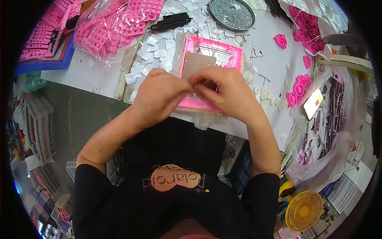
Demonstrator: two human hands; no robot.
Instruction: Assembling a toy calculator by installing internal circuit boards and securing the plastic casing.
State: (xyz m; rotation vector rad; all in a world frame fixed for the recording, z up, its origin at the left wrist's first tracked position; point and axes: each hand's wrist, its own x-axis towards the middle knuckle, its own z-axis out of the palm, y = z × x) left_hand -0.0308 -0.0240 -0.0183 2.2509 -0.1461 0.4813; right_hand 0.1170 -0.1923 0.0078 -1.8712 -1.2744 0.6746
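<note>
A pink plastic housing [237,59] lies on the white worktable in front of me, resting on a clear plastic bag. A flat brown board [199,63] covers part of its inside, and thin wires [205,42] stick up near its far edge. My left hand [161,93] and my right hand [227,89] meet over the board's near part. Both are closed in a pinch, fingertips almost touching. Between them shows a tiny reddish bit, too small to name. The fingers hide the housing's middle.
Cut white paper pieces [159,53] and a black plastic part [171,22] lie beyond my left hand. Bagged pink keypads [115,28] are farther left. A round tray [239,29] of small screws stands at the back. Pink parts [295,92], white discs and a lit phone [313,104] lie right.
</note>
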